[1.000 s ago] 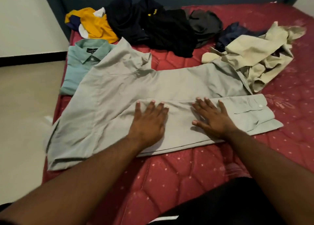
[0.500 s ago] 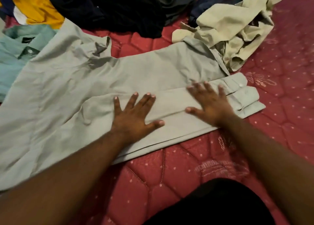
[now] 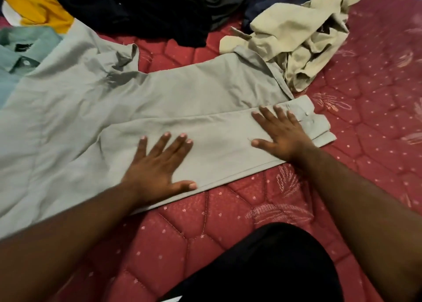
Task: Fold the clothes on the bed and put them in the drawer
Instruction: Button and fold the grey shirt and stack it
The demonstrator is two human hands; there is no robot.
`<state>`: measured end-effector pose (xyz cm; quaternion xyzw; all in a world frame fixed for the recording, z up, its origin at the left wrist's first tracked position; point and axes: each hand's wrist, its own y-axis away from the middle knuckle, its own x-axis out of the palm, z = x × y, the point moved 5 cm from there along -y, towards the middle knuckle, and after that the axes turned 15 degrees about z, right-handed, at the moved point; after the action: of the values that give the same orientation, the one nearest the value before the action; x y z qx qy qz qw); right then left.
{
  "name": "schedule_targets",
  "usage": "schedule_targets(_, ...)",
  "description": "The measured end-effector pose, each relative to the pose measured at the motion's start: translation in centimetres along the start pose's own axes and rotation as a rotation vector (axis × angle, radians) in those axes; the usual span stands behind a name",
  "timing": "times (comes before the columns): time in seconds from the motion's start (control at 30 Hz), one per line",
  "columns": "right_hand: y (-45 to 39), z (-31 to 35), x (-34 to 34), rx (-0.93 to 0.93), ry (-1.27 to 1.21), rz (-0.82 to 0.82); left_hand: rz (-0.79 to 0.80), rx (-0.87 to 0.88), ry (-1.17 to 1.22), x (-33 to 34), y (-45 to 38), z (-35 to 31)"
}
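A pale grey-green long-sleeved shirt [image 3: 182,96] lies spread across the red quilted mattress [image 3: 376,141], one sleeve folded over its lower edge with the cuff at the right. My left hand [image 3: 159,167] lies flat with straight fingers on the folded sleeve near its middle. My right hand [image 3: 280,132] presses flat on the same sleeve close to the cuff. No drawer is in view.
A crumpled beige garment [image 3: 301,34] lies at the upper right, touching the shirt's far edge. Black and dark clothes [image 3: 148,7] pile up at the top, a yellow garment [image 3: 38,7] at the top left, and a teal collared shirt [image 3: 20,52] at the left.
Both hands have slid along the folded sleeve, the right one toward the cuff, the left spreading its fingers. The view has tilted down and closer to the bed.
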<state>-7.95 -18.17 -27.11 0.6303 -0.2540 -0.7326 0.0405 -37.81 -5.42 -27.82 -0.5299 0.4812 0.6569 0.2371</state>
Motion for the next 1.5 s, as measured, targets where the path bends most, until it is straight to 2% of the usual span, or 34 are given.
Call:
schedule_targets(0.1, 0.6, -0.8, -1.5, 0.038, 0.051, 0.077, 0.0, 0.001, -0.037, -0.2, 3.1, 2.4)
schedule_targets(0.13, 1.0, 0.1, -1.8, 0.041, 0.057, 0.053, 0.001, 0.055, -0.058, -0.4, 3.6, 1.8)
schedule_targets(0.23, 4.5, 2.7, -2.5, 0.009, 0.052, -0.164, -0.11, 0.331, -0.09, -0.5, 5.0, -1.0)
schedule_targets(0.3, 6.7, 2.9, -1.3, 0.032, 0.092, -0.152, -0.188, 0.401, 0.032, -0.4, 6.1, -1.3)
schedule_targets(0.4, 7.7, 2.3, 0.1, 0.068, 0.049, -0.018, -0.187, 0.388, 0.158, 0.6, 6.7, -0.1)
schedule_targets(0.57, 8.2, 3.4, -1.8, 0.052, 0.227, -0.046, -0.145, 0.323, 0.271, 0.6, 8.0, 1.2)
schedule_targets(0.67, 8.3, 2.7, -1.4, 0.149, 0.303, -0.014, -0.149, 0.286, 0.352, 1.0, 8.3, 1.8)
schedule_targets(0.83, 9.2, 1.1, -0.8, 0.4, -0.063, -0.016, -0.204, 0.297, 0.374, 0.8, 8.6, 1.6)
schedule_targets(1.03, 11.0, 0.6, 0.6, 0.429, -0.051, -0.086, -0.171, 0.33, 0.23, 2.3, 8.9, 1.0)
schedule_targets(1.27, 10.2, -0.2, 0.7, 0.49, -0.112, 0.054, -0.04, 0.198, 0.083, 2.7, 7.8, 1.4)
schedule_targets(1.37, 10.0, -0.4, 0.3, 0.518, -0.091, 0.172, 0.017, 0.142, 0.046, 2.8, 7.4, 1.2)
schedule_targets(1.5, 10.0, -0.2, -0.7, 0.578, -0.031, 0.399, 0.047, 0.052, 0.11, 1.2, 7.4, 0.2)
